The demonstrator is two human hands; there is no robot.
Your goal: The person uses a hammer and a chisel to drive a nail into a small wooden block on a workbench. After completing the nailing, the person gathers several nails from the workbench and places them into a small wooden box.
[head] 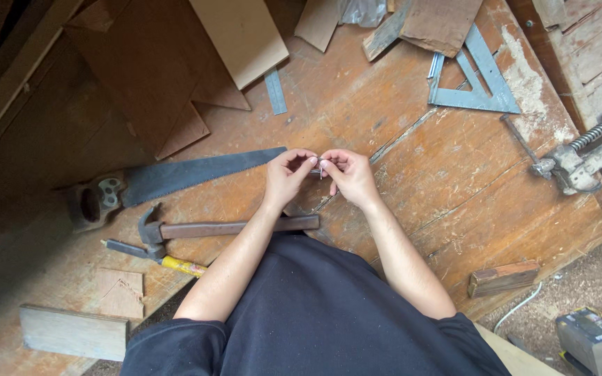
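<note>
Both my hands meet over the middle of the wooden workbench [454, 181]. My left hand [286, 175] and my right hand [348, 174] pinch a small thin metal piece [320, 170], likely a nail, between their fingertips. A hand saw [175, 177] with a dark blade lies just left of my left hand. Below my left forearm lies a claw hammer [210, 228] with a brown handle.
A yellow-handled tool [165, 259] lies under the hammer. A metal triangle square [479, 80] and a steel ruler [275, 90] lie at the back. A bench vise [583, 157] sits at the right edge. Wood blocks [503, 277] [74, 331] and boards [242, 35] are scattered around.
</note>
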